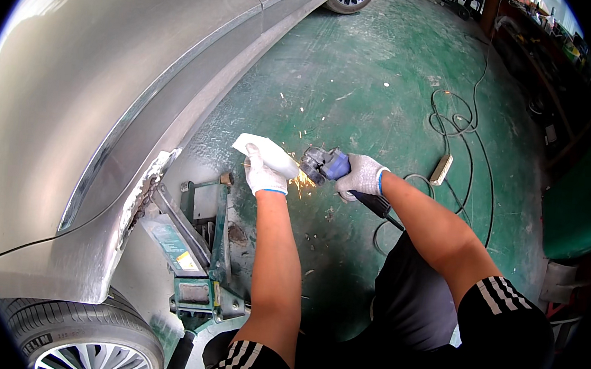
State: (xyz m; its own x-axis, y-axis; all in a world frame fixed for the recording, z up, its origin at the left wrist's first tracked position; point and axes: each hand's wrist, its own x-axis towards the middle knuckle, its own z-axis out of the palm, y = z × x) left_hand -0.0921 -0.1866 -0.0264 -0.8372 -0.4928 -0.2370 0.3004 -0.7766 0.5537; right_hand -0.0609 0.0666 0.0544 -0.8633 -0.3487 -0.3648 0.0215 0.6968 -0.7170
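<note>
In a white glove, my left hand [263, 175] grips a curved white metal panel piece [273, 154] from its near side. My gloved right hand [363, 176] is wrapped round a blue and black angle grinder [335, 165]. The grinder's head faces the panel's right end, and orange sparks [301, 179] spray there and downward. My fingers partly hide the grinder's body; its black rear end and cable run toward my right knee. Exactly where the disc meets the panel is hard to make out.
To the left stands a silver car [108, 100] with a rough, cut lower sill [144, 190]. A green floor jack [204, 247] sits under it. Black cable [475, 157] and a power strip [440, 169] lie on the green floor at right. A cluttered workbench [534, 57] lines the far right.
</note>
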